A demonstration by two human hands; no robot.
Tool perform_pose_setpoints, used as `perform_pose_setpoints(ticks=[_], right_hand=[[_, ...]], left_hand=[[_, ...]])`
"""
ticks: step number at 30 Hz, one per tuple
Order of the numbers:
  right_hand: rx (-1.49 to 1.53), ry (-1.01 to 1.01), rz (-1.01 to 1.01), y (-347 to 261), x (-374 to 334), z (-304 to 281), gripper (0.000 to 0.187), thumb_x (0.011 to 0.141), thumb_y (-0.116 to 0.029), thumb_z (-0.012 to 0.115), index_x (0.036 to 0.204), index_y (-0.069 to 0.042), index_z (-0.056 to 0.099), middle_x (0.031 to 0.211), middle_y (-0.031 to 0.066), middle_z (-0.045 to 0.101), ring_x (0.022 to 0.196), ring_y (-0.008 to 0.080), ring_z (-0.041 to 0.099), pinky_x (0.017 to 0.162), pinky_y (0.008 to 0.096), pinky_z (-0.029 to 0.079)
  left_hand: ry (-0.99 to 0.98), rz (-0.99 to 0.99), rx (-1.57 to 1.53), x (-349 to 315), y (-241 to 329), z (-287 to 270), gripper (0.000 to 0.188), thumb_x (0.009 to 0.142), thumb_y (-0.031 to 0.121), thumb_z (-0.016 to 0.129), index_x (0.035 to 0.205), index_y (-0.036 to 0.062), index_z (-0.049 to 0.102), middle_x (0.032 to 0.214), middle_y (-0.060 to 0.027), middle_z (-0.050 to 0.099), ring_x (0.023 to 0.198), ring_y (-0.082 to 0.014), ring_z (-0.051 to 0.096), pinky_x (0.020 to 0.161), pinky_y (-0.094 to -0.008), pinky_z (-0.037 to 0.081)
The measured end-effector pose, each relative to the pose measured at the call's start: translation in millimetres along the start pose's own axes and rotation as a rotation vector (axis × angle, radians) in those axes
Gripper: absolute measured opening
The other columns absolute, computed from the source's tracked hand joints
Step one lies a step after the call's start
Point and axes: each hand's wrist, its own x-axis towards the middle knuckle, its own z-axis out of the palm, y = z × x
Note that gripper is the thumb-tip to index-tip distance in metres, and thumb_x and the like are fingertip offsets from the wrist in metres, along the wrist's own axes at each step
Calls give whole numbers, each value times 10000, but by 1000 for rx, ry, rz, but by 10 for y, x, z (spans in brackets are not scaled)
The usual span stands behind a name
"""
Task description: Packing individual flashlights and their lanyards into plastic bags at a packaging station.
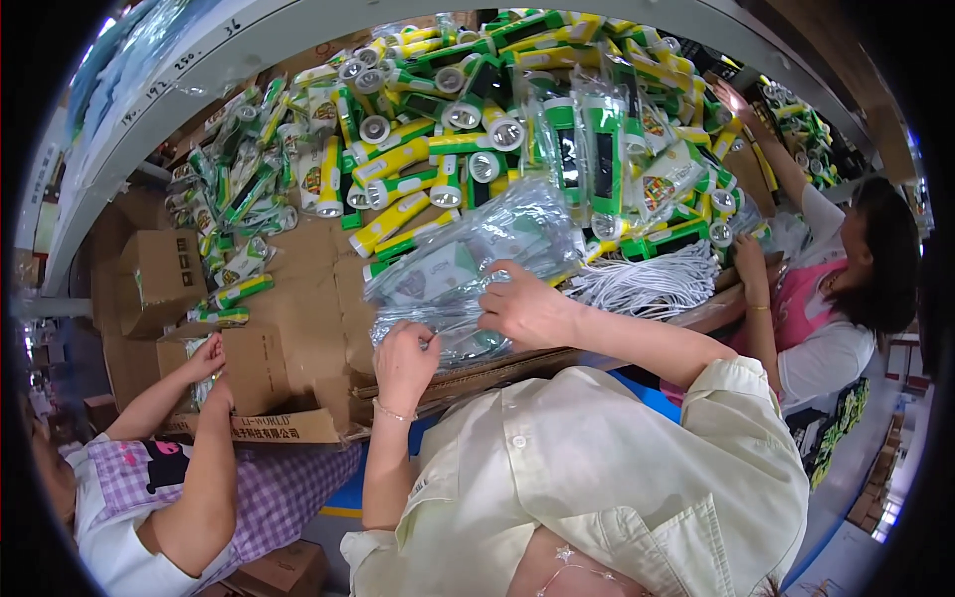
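Observation:
A stack of clear plastic bags (468, 244) with printed fronts lies before me at the table's near edge. My left hand (406, 366) is closed in a pinch at the near left corner of the bags, apparently on a bag edge. Curled over the right side of the stack, my right hand (532, 306) has its fingers closed on the film; its fingertips are partly lost against the shiny plastic. Beside it lies a bundle of white cables (647, 281). Behind the bags rises a heap of green, yellow and white flashlights (398, 159).
Bagged flashlights (244, 184) are heaped at the far left, beside cardboard boxes (164, 279). On the left a co-worker's hands (211, 373) hold a small packet over an open carton (264, 363). Another co-worker (831, 279) reaches into the heap from the right. A metal beam (189, 75) spans the back.

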Motion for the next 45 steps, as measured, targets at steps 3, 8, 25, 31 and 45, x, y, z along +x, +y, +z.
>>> perform_pose_setpoints(ticks=[3,8,25,31,45], right_hand=[[-75,-232,68,135,43,-110,124,659,-180,668,766,-118,665,836,56,629,873,208,601,1003,470,301],[945,-459,326,973,305,-52,230,720,-334,714,839,-137,704,875,42,663,885,245,602,896,350,430],[1106,468,413,1174,1511,199,486,850,-390,627,1174,-44,521,1042,76,616,994,249,596,838,362,473],[2274,698,531,796,771,136,367,923,-238,512,1230,-54,431,1081,117,566,949,266,590,889,400,467],[891,576,631,149,151,-628,450,728,-100,730,1143,-54,565,902,23,628,855,108,577,811,265,460]], left_hand=[[115,-233,101,24,-101,-82,147,765,179,638,794,39,677,744,-190,645,703,-386,617,656,-450,494],[119,-430,-153,-27,-578,-183,141,759,131,630,834,30,692,744,-216,638,726,-383,627,666,-423,506],[170,-429,-190,160,-353,53,276,760,251,711,734,-19,663,621,-213,586,599,-384,593,559,-391,461],[180,-352,-182,191,-254,64,263,754,246,709,726,-12,666,635,-222,590,632,-395,598,573,-405,471],[205,-268,-117,65,-20,148,223,748,233,689,778,13,703,665,-215,617,660,-374,625,621,-400,497]])
